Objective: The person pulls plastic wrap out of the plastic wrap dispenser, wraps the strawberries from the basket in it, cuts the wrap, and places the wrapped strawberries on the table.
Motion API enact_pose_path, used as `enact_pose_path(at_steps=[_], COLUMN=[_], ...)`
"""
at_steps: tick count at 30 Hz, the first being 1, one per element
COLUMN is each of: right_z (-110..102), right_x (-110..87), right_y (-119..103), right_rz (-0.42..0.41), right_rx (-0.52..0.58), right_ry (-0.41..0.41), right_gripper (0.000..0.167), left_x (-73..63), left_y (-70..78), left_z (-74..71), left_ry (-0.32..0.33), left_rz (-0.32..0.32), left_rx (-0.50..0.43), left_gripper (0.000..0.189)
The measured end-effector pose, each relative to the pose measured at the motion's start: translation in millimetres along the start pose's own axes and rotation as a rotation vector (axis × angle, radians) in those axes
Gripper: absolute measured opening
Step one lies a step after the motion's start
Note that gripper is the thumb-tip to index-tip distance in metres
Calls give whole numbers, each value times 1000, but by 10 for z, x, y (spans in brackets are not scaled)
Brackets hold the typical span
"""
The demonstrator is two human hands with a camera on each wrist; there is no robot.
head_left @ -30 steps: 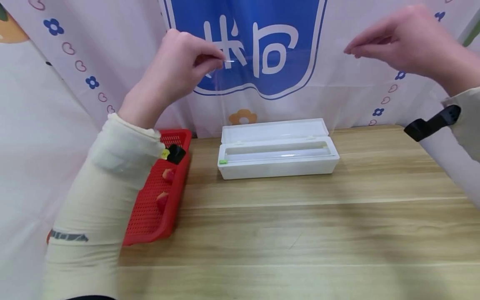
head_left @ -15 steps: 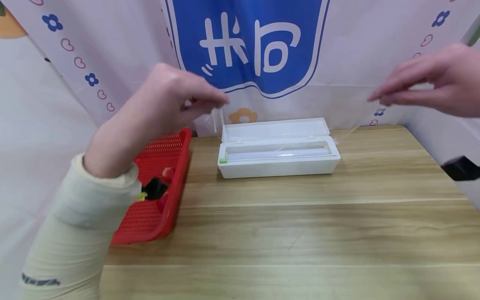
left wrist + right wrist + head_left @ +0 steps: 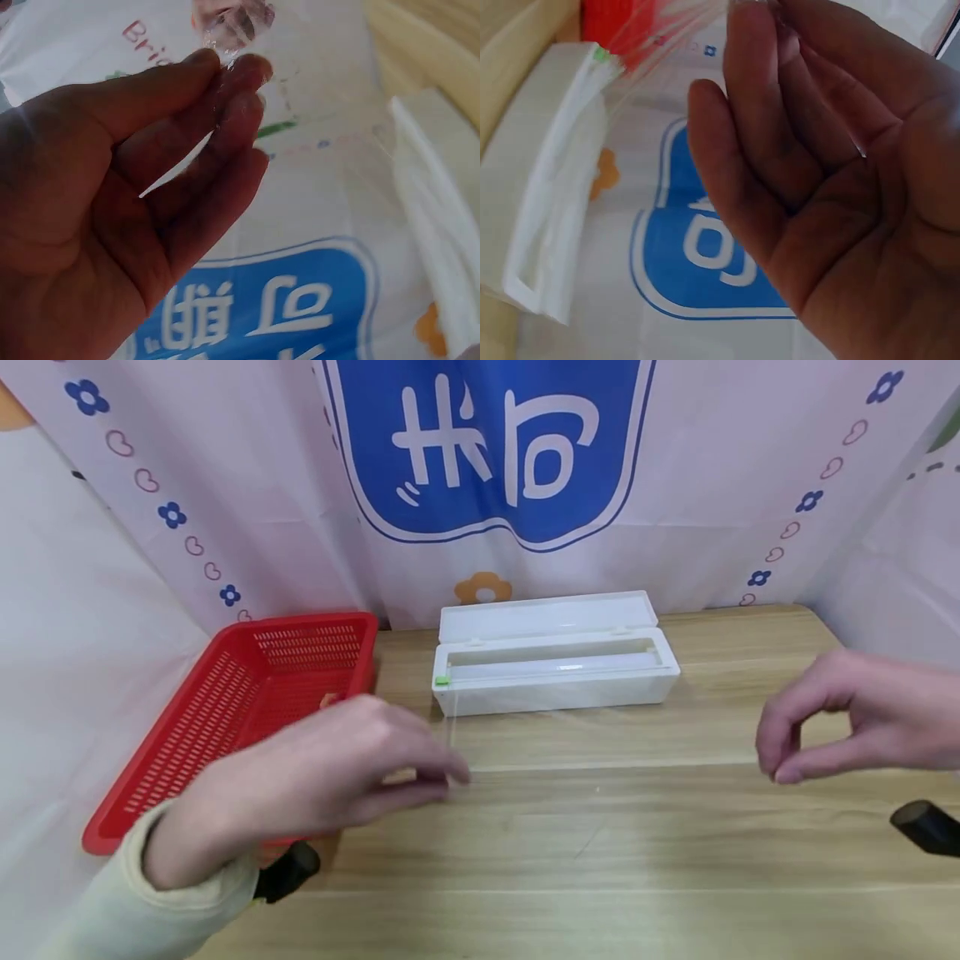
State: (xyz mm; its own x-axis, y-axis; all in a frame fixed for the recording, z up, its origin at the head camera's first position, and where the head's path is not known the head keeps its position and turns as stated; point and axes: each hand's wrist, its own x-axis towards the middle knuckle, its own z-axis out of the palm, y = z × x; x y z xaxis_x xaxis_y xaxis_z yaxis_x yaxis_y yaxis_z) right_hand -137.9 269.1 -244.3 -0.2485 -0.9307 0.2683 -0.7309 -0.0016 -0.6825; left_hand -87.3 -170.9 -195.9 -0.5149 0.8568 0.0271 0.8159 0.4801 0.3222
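In the head view my left hand [image 3: 330, 772] is low over the table's left half, and its thumb and fingertips pinch clear cling film. Out to the right, my right hand [image 3: 862, 718] pinches the film's other side between curled fingers and thumb. The cling film [image 3: 676, 34] is nearly invisible from above; in the right wrist view it stretches in thin creases from the fingertips. Beyond both hands stands a white cling film dispenser [image 3: 558, 695], its lid raised, with a film roll [image 3: 555, 667] inside. A small green slider [image 3: 442, 681] sits at its left end.
To the left lies a red perforated plastic basket [image 3: 138, 768], partly behind my left forearm. A small reddish item [image 3: 328, 700] in it is mostly hidden by my hand. The wooden table [image 3: 600, 852] ends at a printed cloth backdrop [image 3: 675, 485].
Both hands have come down from high in front of the backdrop to low above the table, the right one also farther right. The film has come down with them; dispenser and basket stay put.
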Motion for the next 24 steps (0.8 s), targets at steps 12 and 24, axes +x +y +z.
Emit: enact_pose_path(at_steps=[12,24], right_z=[630,1021], right_x=[-115,-205], right_y=[235,569], right_rz=[156,378], right_rx=[119,243], right_ry=[-141,-200], right_gripper=[20,10], left_x=[97,149], left_y=[-184,-300], left_z=[776,1362], left_ry=[-145,-247], left_rz=[187,106], left_rx=[-155,-132], left_gripper=[5,4])
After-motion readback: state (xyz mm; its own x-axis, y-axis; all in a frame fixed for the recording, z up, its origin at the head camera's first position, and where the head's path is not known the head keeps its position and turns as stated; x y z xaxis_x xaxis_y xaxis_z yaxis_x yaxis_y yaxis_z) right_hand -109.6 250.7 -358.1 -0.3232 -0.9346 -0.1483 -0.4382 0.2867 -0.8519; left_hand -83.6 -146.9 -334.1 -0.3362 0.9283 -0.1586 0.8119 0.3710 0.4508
